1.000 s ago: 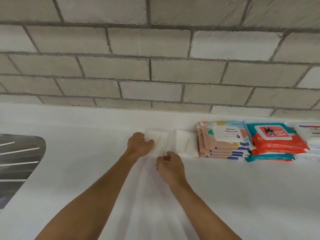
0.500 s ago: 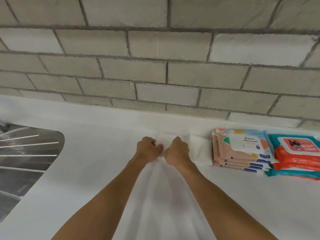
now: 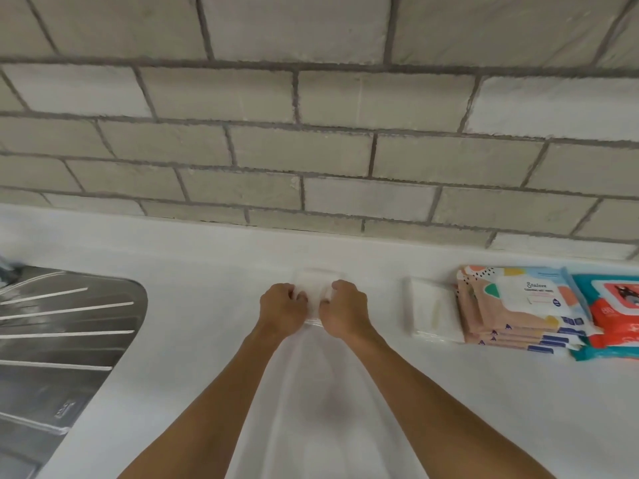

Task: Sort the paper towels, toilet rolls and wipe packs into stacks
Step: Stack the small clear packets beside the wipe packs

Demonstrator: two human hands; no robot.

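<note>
A flat white wrapped pack of paper towels (image 3: 316,283) lies on the white counter near the back wall. My left hand (image 3: 281,307) grips its left edge and my right hand (image 3: 344,309) grips its right edge, both with curled fingers. To the right lies a second white pack (image 3: 430,311). Beside that sits a stack of pink-and-blue wipe packs (image 3: 518,305). A red-and-teal wipe pack stack (image 3: 615,312) is cut off by the right edge.
The white counter (image 3: 207,340) runs along a grey brick wall (image 3: 311,133). A steel sink drainer (image 3: 58,340) with ridges fills the left side.
My right hand joined the left on the white pack, and both slid it left, away from the second white pack. The view has panned left, showing more drainer.
</note>
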